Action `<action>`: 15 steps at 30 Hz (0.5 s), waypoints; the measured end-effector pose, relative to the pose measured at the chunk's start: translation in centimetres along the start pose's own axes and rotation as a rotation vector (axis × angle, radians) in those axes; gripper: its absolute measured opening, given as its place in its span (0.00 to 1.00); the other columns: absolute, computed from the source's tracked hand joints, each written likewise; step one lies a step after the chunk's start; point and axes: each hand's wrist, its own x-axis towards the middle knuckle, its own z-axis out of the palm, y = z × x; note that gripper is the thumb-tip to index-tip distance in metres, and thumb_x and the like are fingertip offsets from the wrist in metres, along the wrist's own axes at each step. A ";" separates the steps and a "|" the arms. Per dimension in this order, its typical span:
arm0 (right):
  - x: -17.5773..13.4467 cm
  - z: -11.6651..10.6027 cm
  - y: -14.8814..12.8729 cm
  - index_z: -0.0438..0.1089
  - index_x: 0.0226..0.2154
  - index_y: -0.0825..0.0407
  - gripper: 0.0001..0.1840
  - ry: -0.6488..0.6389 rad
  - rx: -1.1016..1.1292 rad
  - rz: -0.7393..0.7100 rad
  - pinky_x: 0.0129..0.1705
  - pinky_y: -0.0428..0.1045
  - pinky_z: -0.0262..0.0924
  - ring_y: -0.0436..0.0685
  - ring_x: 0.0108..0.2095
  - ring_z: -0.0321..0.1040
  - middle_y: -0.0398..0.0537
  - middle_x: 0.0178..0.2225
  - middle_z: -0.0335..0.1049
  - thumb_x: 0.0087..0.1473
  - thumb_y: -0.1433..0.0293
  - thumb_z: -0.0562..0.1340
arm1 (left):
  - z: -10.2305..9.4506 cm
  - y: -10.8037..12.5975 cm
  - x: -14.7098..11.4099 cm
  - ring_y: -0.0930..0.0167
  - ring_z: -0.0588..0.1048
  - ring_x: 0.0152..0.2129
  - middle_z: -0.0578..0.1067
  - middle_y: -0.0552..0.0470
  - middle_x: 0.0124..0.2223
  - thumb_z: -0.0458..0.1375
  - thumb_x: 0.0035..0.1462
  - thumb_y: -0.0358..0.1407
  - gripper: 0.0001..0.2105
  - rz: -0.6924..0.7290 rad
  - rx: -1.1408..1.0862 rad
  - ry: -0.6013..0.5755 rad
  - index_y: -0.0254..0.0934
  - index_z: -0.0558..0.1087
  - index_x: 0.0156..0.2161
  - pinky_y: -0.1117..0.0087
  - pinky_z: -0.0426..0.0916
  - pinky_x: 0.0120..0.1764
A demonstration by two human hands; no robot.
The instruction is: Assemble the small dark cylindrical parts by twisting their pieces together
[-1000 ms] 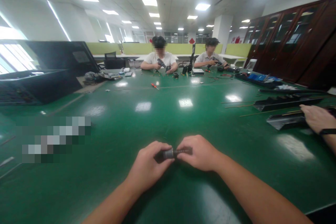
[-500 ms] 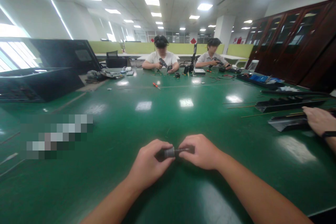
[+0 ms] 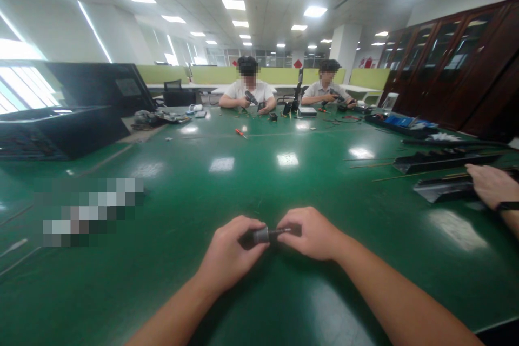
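Observation:
Between thumb and fingers, my left hand (image 3: 235, 248) grips a short grey cylinder (image 3: 261, 234) lying sideways just over the green table. A thin dark shaft (image 3: 279, 232) extends from its right end, and my right hand (image 3: 312, 232) is closed in a pinch around that shaft. The two pieces line up end to end; whether they are one part or two I cannot tell. Their exact kind is too small and blurred to make out, and my fingers hide some of both.
Black channel-shaped pieces (image 3: 441, 190) and thin rods lie at the right, where another person's hand (image 3: 492, 184) rests. An orange screwdriver (image 3: 240, 133) lies farther off. Two people sit opposite with power tools. A large black case (image 3: 60, 132) stands at left; a pixelated patch covers something nearer.
Both hands stay almost in place on the cylinder and shaft. The dark shaft looks slightly different between my right fingertips. The camera view shifts very slightly.

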 end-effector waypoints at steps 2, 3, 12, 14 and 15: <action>0.0 0.0 0.0 0.77 0.34 0.53 0.06 0.003 0.001 -0.001 0.36 0.46 0.59 0.52 0.31 0.69 0.45 0.31 0.75 0.54 0.69 0.65 | 0.0 0.1 0.0 0.70 0.77 0.35 0.78 0.54 0.38 0.65 0.53 0.35 0.09 -0.001 0.001 -0.001 0.42 0.75 0.41 0.69 0.71 0.39; 0.0 -0.1 0.0 0.77 0.35 0.53 0.06 0.005 0.002 -0.002 0.36 0.46 0.59 0.52 0.31 0.69 0.45 0.31 0.75 0.54 0.69 0.65 | -0.1 0.1 0.0 0.70 0.77 0.35 0.78 0.54 0.38 0.65 0.53 0.35 0.09 -0.001 0.001 0.001 0.42 0.75 0.41 0.69 0.71 0.39; 0.0 -0.2 0.1 0.77 0.34 0.52 0.05 0.007 0.016 0.015 0.36 0.46 0.59 0.52 0.32 0.69 0.45 0.31 0.75 0.54 0.69 0.65 | -0.1 -0.2 0.1 0.70 0.77 0.35 0.78 0.54 0.38 0.65 0.53 0.35 0.10 -0.003 0.006 0.018 0.42 0.76 0.41 0.69 0.71 0.39; 0.0 -0.2 0.2 0.77 0.34 0.52 0.05 0.011 0.021 0.018 0.36 0.46 0.59 0.51 0.31 0.69 0.45 0.31 0.75 0.54 0.69 0.66 | -0.1 -0.2 0.1 0.70 0.77 0.35 0.78 0.54 0.38 0.65 0.53 0.35 0.10 -0.006 0.007 0.022 0.42 0.76 0.41 0.69 0.71 0.39; 0.0 -0.2 0.2 0.77 0.34 0.53 0.05 0.013 0.021 0.018 0.35 0.46 0.59 0.51 0.31 0.69 0.45 0.31 0.75 0.54 0.69 0.66 | -0.1 -0.2 0.1 0.70 0.77 0.35 0.78 0.54 0.38 0.65 0.53 0.35 0.09 -0.006 0.008 0.023 0.42 0.76 0.41 0.69 0.71 0.39</action>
